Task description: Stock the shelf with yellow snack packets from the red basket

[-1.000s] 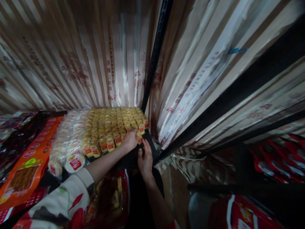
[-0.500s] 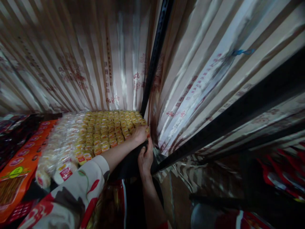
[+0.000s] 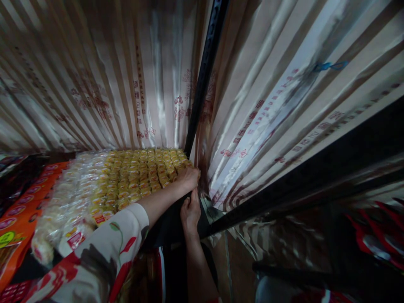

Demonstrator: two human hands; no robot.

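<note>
Small yellow-wrapped food packets (image 3: 134, 170) stand in close rows on a dark shelf. My left hand (image 3: 188, 178) reaches over their right end, its fingers curled down round a yellow packet at the corner. Most of that packet is covered by the hand. Just below, my right hand (image 3: 191, 213) points upward with its fingers stretched out and its thumb a little apart. Its fingertips meet the underside of my left hand by the shelf edge, and whether they touch a packet is hidden.
Clear-wrapped pale packets (image 3: 74, 193) and an orange snack bag (image 3: 30, 202) lie to the left. A black upright post (image 3: 205, 71) rises behind the corner. Printed, pleated sheeting (image 3: 158, 84) hangs behind, and a black rail (image 3: 284, 176) slants right. Red packages (image 3: 372, 240) sit lower right.
The view has shifted slightly, so the packets sit farther left. My left hand has come down a little over the corner packet, which now shows less; my right hand stays just beneath.
</note>
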